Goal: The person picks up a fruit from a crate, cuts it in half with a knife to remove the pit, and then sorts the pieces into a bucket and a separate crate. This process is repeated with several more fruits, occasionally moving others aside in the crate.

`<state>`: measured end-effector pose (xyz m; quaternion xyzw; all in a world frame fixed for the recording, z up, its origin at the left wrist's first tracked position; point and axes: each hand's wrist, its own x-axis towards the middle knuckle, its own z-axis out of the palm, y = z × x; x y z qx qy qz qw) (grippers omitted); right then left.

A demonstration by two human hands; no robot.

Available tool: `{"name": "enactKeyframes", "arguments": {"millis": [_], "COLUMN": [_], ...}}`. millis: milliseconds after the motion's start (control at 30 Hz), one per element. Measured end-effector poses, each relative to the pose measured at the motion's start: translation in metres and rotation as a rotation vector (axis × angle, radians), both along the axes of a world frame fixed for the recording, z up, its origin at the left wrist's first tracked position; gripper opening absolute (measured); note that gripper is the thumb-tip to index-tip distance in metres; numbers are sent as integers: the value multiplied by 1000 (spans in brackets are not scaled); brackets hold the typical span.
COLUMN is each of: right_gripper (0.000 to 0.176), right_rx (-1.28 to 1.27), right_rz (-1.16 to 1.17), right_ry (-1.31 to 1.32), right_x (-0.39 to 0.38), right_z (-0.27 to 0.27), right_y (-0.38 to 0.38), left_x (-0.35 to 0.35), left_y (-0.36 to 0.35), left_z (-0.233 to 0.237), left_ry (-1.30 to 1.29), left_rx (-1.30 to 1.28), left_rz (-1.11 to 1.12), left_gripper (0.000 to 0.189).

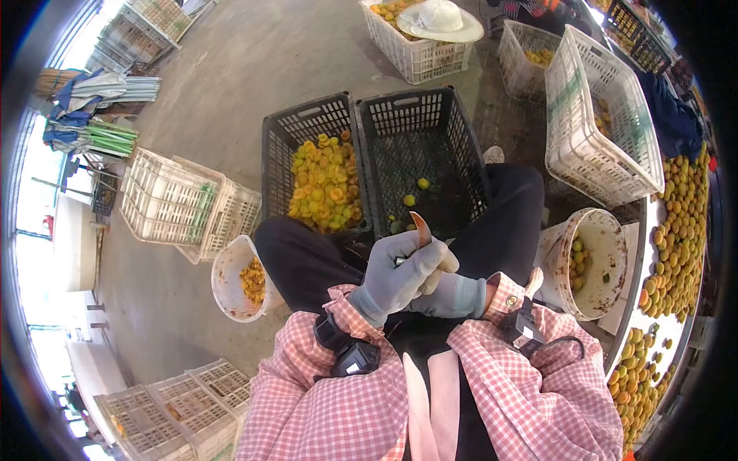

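My left hand [396, 273], in a grey glove, is closed above my lap. A curved, pointed, orange-brown piece like a small hooked blade [420, 229] sticks up from its grip, and a bit of metal glints by the fingers. Against it is my right hand [450, 296], also gloved, its fingers curled and partly hidden behind the left; what they hold does not show. Just beyond my hands stand two black crates. The left black crate [307, 115] holds many yellow-green cut fruit pieces [327, 180]; in the right black crate [407, 115] lie a few small yellow-green fruits [423, 184].
A white bucket [223, 280] with orange pieces stands left of my knee. Another bucket [607, 300], holding whole fruit, is at right, beside a table heaped with fruit [680, 230]. White crates [169, 196] stand around; a pale hat [440, 19] rests on one.
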<state>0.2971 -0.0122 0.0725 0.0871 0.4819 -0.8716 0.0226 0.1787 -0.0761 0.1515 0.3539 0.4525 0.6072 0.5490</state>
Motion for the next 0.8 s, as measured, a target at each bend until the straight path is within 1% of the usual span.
{"name": "enactKeyframes", "arguments": {"millis": [33, 100, 167, 233, 300, 333, 400, 433, 467, 500, 533, 567, 600, 633, 667, 767, 800], "right_gripper": [37, 41, 40, 38, 36, 36, 32, 32, 27, 22, 26, 26, 29, 32, 39, 38, 38], "right_rx": [3, 367, 388, 409, 199, 195, 132, 131, 165, 199, 321, 321, 143, -34, -37, -11, -10], "right_rz": [5, -191, -208, -233, 43, 43, 258, 260, 228, 195, 153, 155, -57, -267, -281, -301, -305], "right_ry": [2, 22, -14, -49, -221, -224, -322, -323, -309, -293, -313, -312, -242, -171, -124, -179, -179], "right_x": [0, -1, 2, 4, 5, 6, 4, 4, 3, 2, -1, 0, 1, 3, 4, 4, 5], "right_z": [-3, -8, 3, 23, 39, 46, 55, 53, 50, 48, 48, 47, 46, 44, 37, 39, 40], "right_y": [-2, -9, -7, -2, 8, 12, 18, 17, 14, 11, 9, 4, -1, -6, -7, -6, -6], "left_x": [-1, -5, -20, -25, -20, -19, -18, -16, -14, -14, -14, -14, -17, -24, -27, -25, -24], "left_y": [1, 4, 6, 7, 7, 5, 4, 4, 4, 4, 5, 4, 6, 9, 11, 12, 11], "left_z": [0, 1, 1, -1, 3, 2, 4, 6, 9, 10, 12, 13, 11, 9, 8, 9, 9], "left_ry": [2, 24, 9, -114, -131, -154, -176, -102, -27, -26, 25, 74, 73, 1, -70, -26, -43], "left_rx": [3, 56, 103, 161, 148, 142, 137, 110, 84, 84, 56, 27, 26, 130, 234, 221, 218], "left_rz": [5, 210, 246, 194, 189, 161, 134, 70, 6, 8, 65, 120, 120, 168, 217, 271, 253], "left_gripper": [44, 46, 49, 50, 48, 49, 49, 50, 51, 51, 52, 53, 53, 54, 54, 54, 53]}}
